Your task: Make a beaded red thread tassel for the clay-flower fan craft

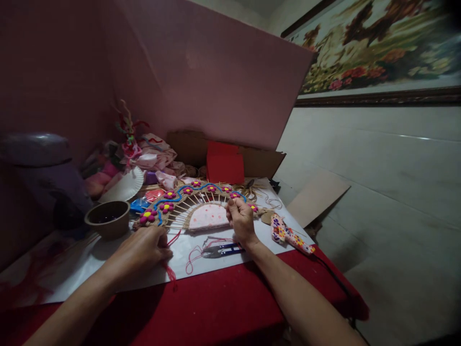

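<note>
A half-round fan-shaped craft piece lies in front of me. Its outer band carries magenta flowers with yellow centres and a wavy blue cord, thin sticks fan inward, and dotted pink cloth covers the inner half-circle. My left hand, by the piece's lower left, pinches red thread, which trails below the fingers. My right hand is closed, fingertips together over the right end of the pink cloth; what they pinch is hidden. Below lie thread snips with dark blue handles, beside a loop of pinkish-red thread.
A brown bowl with dark contents stands left, near a purple container. Behind are a paper plate, cloth scraps, a red card and cardboard. A flower-patterned glue gun with a dark cord lies right, near the red table edge.
</note>
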Demonstrator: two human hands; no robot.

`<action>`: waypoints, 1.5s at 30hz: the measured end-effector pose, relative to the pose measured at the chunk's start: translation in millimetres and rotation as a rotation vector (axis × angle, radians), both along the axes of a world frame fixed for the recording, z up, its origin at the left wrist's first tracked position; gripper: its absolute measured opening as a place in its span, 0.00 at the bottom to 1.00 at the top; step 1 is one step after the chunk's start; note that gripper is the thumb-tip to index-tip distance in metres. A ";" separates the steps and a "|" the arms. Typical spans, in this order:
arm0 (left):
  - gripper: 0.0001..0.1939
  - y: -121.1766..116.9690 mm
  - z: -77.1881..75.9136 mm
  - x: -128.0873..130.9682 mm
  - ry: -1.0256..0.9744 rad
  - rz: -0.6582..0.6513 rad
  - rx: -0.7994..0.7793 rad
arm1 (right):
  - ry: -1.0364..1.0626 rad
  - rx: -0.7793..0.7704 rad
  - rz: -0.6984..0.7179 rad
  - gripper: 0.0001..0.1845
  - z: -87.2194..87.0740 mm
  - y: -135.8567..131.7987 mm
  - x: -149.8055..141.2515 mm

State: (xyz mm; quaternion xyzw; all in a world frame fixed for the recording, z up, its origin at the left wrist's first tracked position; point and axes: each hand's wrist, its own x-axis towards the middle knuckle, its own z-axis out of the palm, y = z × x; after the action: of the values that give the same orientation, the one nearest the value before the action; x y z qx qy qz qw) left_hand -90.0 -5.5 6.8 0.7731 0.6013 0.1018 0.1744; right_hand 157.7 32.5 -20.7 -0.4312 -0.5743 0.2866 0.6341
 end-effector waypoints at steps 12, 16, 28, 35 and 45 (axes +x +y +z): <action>0.16 0.3 12.6 3.2 -0.828 0.052 -0.372 | -0.194 0.092 -0.108 0.25 0.6 0.4 4.1; 0.15 -7.5 19.5 8.7 -1.171 0.065 -0.519 | -0.239 0.116 -0.090 0.24 1.0 -2.4 2.9; 0.16 -6.1 14.9 6.5 -1.463 0.056 -0.800 | -0.354 0.138 -0.039 0.23 6.0 -12.8 -1.7; 0.18 -5.0 11.4 4.7 -1.491 -0.058 -0.846 | -0.390 0.175 -0.023 0.22 8.9 -15.0 -3.8; 0.20 7.8 -8.7 13.1 -0.936 0.062 -0.322 | -0.611 0.285 0.036 0.20 9.3 -19.8 -10.4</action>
State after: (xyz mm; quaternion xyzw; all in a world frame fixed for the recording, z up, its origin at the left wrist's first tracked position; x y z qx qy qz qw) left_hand -76.9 2.2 -1.9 0.5895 0.4892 0.3491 0.5397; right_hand 147.3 12.7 -11.4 -0.3937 -0.7798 0.0722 0.4814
